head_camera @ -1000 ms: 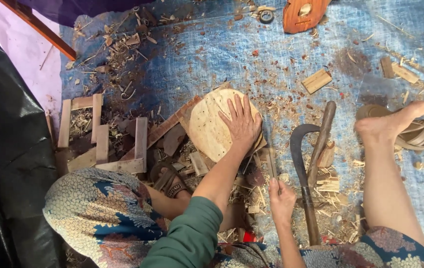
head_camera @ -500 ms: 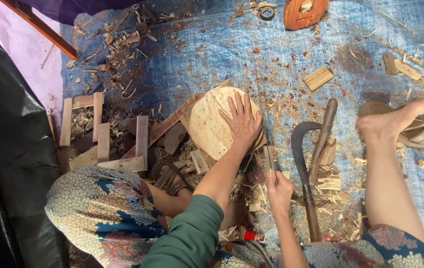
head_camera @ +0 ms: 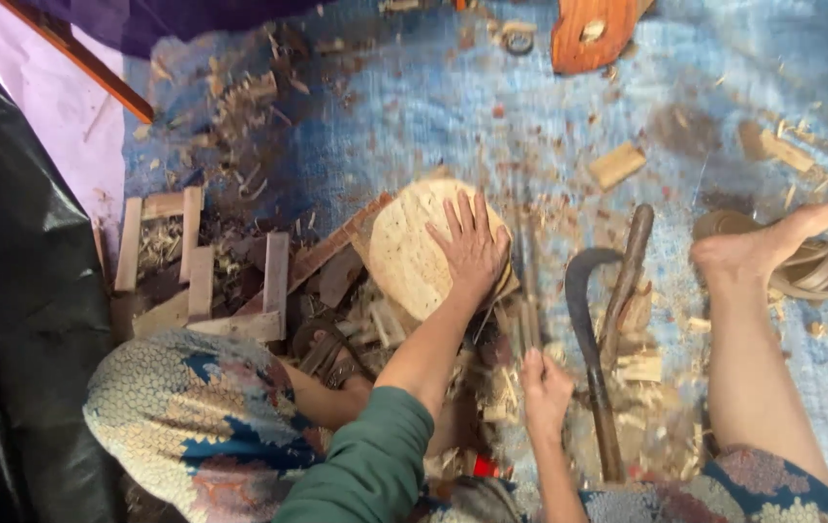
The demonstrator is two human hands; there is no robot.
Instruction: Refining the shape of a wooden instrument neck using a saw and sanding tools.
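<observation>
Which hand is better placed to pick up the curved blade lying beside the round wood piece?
Right. The right hand lies close beside the curved blade, near its handle, while the left hand is pressed flat on the round wood piece, farther away.

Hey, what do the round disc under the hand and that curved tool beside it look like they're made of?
The round disc under the left hand looks like pale, raw, unfinished wood: matte, with chips and shavings all around it. The curved tool seems to have a dark, dull metal blade, possibly iron or steel, on a brown wooden handle. The right hand grips a thin stick-like tool, too blurred to judge.
</observation>
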